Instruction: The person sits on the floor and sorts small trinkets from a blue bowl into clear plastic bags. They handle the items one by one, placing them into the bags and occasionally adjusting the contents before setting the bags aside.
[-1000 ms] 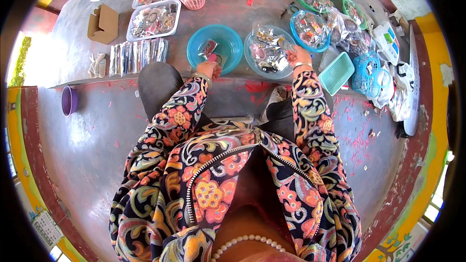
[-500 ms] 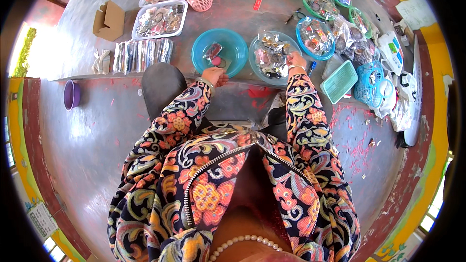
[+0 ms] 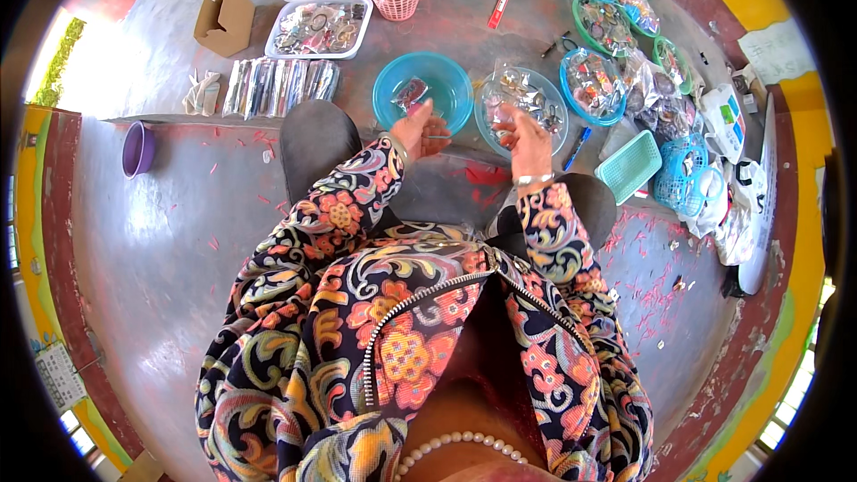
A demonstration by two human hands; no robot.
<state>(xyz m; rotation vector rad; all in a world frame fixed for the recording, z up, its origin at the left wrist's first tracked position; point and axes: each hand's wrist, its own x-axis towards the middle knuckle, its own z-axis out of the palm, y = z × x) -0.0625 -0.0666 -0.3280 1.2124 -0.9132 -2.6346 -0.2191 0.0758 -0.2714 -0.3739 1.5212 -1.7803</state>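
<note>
My left hand [image 3: 421, 132] is over the near rim of a turquoise basin [image 3: 378, 100]. Its thumb stands apart from loosely bent fingers, and nothing shows in it. A small clear packet with dark red contents [image 3: 410, 92] lies in that basin. My right hand [image 3: 530, 141] is above the near part of a clear bluish basin [image 3: 561, 129]. That basin holds many small plastic-wrapped packets [image 3: 532, 89]. The right fingers are curled toward the thumb; what they hold, if anything, is too small to make out.
A blue pen [image 3: 578, 148] and a mint-green basket [image 3: 629, 166] are right of the basins. Several packet-filled trays [image 3: 364, 13] and bowls stand farther back. At left are a row of flat packets [image 3: 278, 87], a cardboard box [image 3: 223, 21] and a purple tub [image 3: 137, 150].
My right hand has drawn back from the packets toward me and to the left. The left hand has risen slightly over the turquoise basin, its thumb now raised. The view has shifted a little.
</note>
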